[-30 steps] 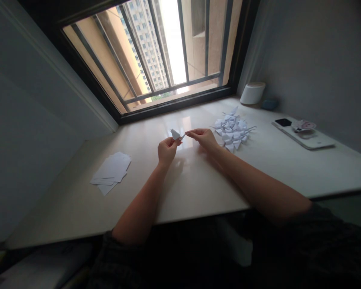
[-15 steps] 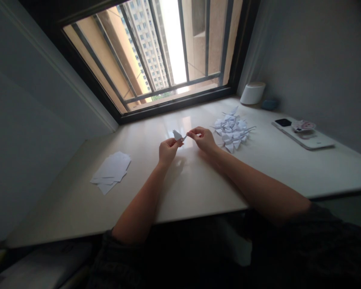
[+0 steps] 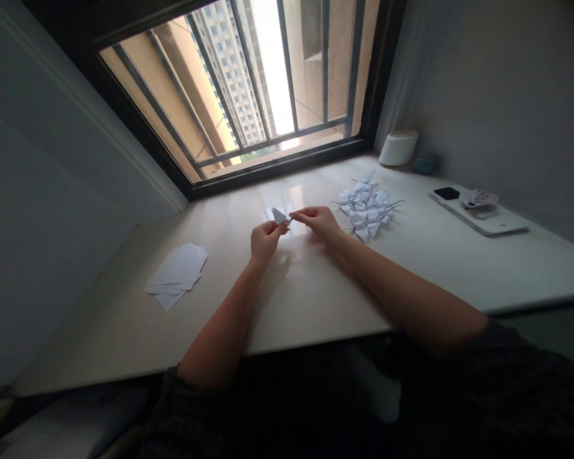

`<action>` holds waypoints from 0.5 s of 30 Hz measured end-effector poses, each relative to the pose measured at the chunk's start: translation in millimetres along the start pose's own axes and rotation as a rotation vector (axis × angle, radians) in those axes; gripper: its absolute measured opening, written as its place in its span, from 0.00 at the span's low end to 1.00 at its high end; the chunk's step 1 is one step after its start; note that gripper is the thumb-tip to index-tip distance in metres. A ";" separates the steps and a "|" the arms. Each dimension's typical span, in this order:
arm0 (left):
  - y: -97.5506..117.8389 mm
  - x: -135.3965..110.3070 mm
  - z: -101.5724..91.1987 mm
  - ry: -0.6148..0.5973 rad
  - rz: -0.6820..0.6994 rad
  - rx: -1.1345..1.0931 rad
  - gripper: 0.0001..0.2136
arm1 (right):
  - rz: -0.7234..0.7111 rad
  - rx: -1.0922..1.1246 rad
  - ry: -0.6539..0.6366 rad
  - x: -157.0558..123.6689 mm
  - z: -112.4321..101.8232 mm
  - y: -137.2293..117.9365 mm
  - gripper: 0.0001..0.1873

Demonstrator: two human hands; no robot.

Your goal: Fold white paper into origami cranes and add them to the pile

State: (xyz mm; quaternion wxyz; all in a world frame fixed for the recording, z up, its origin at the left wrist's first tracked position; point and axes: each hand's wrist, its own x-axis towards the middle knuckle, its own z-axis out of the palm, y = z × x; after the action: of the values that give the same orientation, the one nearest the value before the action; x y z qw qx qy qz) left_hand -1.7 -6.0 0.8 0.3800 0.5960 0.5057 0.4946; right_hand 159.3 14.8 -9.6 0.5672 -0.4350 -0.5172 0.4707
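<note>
Hands (image 3: 264, 243) pinching folded paper (image 3: 279, 217), well inside table's front edge (image 3: 316, 338), paper stack (image 3: 178, 268) well apart

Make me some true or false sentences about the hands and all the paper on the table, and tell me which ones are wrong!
1. The left hand holds a small folded paper. True.
2. A phone lies on the table, to the right of the paper pile. True.
3. The right hand is resting on the phone. False: it pinches the thin tip of the small folded paper.
4. The paper pile is left of both hands. False: it is on the right; the flat sheets are on the left.
5. The window has bars across it. True.
6. The flat sheets are rolled into balls. False: they lie flat, overlapping.
</note>
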 end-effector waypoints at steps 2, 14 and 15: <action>-2.2 0.6 0.8 -0.016 0.013 -0.013 0.15 | -0.032 -0.016 0.018 1.3 0.1 4.1 0.19; -2.9 0.6 3.4 -0.018 0.051 -0.036 0.14 | -0.193 -0.205 0.053 -2.0 2.3 -2.4 0.19; -2.3 -0.1 3.4 -0.020 0.050 -0.014 0.13 | -0.178 -0.180 0.017 -2.5 2.8 -3.2 0.21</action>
State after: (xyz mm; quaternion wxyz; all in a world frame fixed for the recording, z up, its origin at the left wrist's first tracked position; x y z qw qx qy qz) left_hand 1.0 -5.5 -2.2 0.3767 0.6107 0.4833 0.5015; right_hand 156.7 11.7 -6.7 0.5700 -0.4404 -0.5890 0.3664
